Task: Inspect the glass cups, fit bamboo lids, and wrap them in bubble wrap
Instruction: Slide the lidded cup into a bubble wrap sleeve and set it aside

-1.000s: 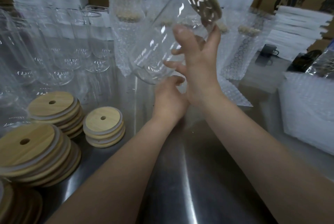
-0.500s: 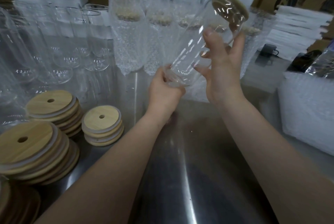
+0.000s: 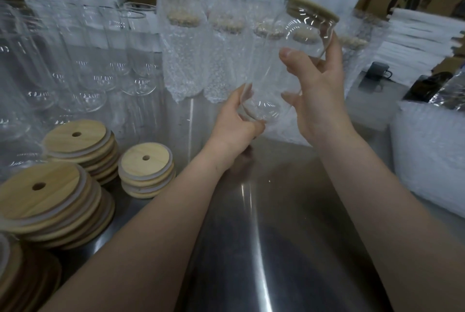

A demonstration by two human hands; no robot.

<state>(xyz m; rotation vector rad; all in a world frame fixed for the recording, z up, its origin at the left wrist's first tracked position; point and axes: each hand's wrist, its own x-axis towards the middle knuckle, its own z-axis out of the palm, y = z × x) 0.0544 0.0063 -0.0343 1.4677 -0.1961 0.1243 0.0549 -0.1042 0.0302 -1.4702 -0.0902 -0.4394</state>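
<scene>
Glass cup [image 3: 281,67] with bamboo lid [image 3: 313,8] fitted, held in the air above the steel bench [image 3: 264,236], in front of a row of cups already in bubble wrap [image 3: 183,60]. Long axis tilted: lid end up and to the right, base down and to the left, toward the camera. Right hand [image 3: 319,100] half closed round the upper body, thumb on the near side, fingers behind the glass. Left hand [image 3: 236,120] cupped under the base, fingers curled on its rim. Bare cups [image 3: 85,65] stand at left. Stacks of lids [image 3: 146,170] sit at near left.
</scene>
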